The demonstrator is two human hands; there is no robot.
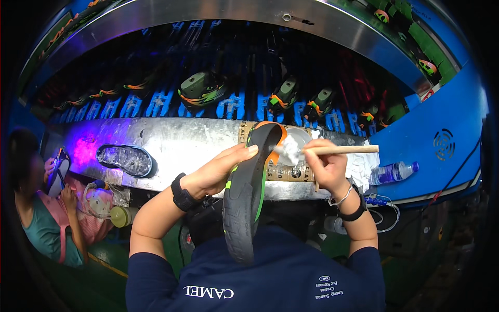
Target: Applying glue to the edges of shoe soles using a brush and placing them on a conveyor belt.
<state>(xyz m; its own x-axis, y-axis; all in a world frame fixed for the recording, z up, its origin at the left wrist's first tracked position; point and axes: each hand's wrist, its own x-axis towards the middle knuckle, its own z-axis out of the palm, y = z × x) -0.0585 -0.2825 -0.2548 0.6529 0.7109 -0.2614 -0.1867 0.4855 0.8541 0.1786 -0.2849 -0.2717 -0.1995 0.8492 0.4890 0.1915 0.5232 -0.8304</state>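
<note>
My left hand [221, 165] is closed round the side of a black shoe sole [240, 208] with orange and green edging, tilted lengthwise in front of my chest. My right hand [328, 165] grips a stick-like tool by its pale wooden handle [358, 149]. A blurred white mass [292, 150] shows at the tool's far end, close to the sole's orange rim; whether they touch, I cannot tell. Behind the white mass sits a round pale dish [300, 136], partly hidden, on brown taped cardboard [283, 173].
On the metal bench [182, 135] lies another dark sole [126, 160] at left. A plastic bottle [392, 172] rests on its side at right, beside crumpled white paper [364, 165]. Shoe uppers [200, 91] stand on blue racks beyond. A co-worker [49, 218] handles a shoe at far left.
</note>
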